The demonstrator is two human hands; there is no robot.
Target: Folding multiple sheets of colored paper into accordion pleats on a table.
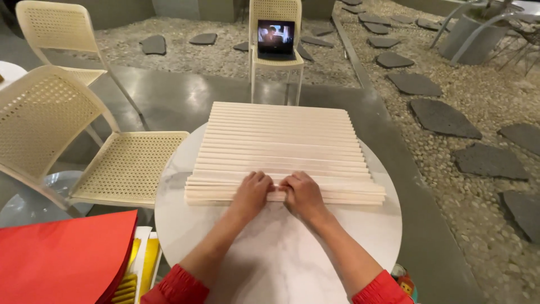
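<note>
Fingers (pixel 264 181) of both hands curled together, pinching the nearest pleat of the cream accordion-folded paper (pixel 281 143); left hand (pixel 253 194) and right hand (pixel 302 196) nearly touching at mid-width. Seemingly mid-crease: pressing one fold among many done. Likely calls next for even pressure sliding outward toward both ends. Paper lying on the round white bench (pixel 371 231), its near corners overhanging the rim. Bare bench between paper and body; red sheets (pixel 62 259) lower left, chair (pixel 79 146) just beside.
</note>
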